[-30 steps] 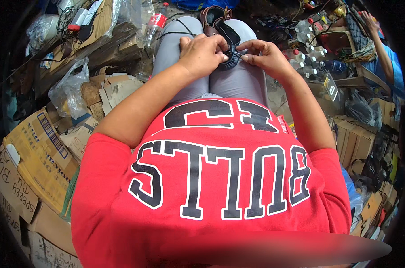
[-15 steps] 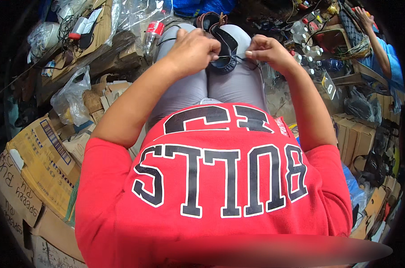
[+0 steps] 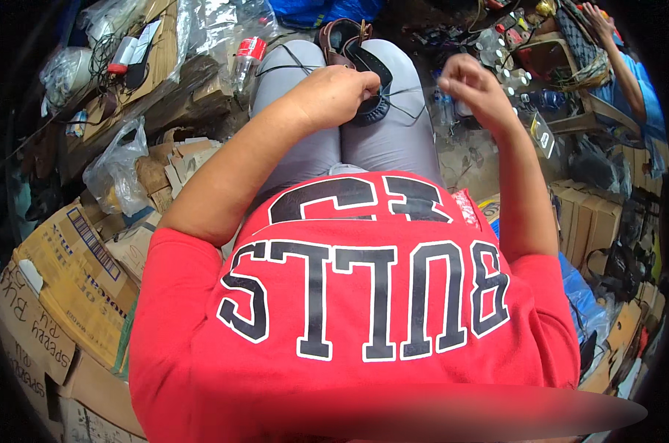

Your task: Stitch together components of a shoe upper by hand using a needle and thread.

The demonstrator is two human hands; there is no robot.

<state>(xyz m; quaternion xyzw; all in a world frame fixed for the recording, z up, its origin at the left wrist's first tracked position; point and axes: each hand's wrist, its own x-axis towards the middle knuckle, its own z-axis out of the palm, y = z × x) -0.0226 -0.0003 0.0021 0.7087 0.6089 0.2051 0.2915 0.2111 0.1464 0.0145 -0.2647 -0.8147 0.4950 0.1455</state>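
Observation:
A brown shoe (image 3: 336, 52) with a dark, curved sole piece (image 3: 374, 111) is between my knees, its near end over my right thigh. My left hand (image 3: 342, 92) is closed at the edge of the sole piece; its fingertips are partly hidden. Black thread (image 3: 405, 93) runs from the shoe in a loose loop over my right thigh. More black cord (image 3: 289, 65) lies over my left knee. My right hand (image 3: 473, 92) is raised to the right of the shoe, apart from it, with loosely bent fingers and no visible object in them.
Left of my legs are a bottle with a red label (image 3: 247, 59), a clear plastic bag (image 3: 120, 166) and cardboard boxes (image 3: 69, 266). On the right stand several small bottles (image 3: 508, 77) and a wooden frame (image 3: 600, 129). Another person's arm (image 3: 621, 66) shows at the far right.
My right hand has moved right and up, away from the thread, and its pinch has loosened. My left hand has shifted right, onto the sole piece's edge. The thread now lies slack.

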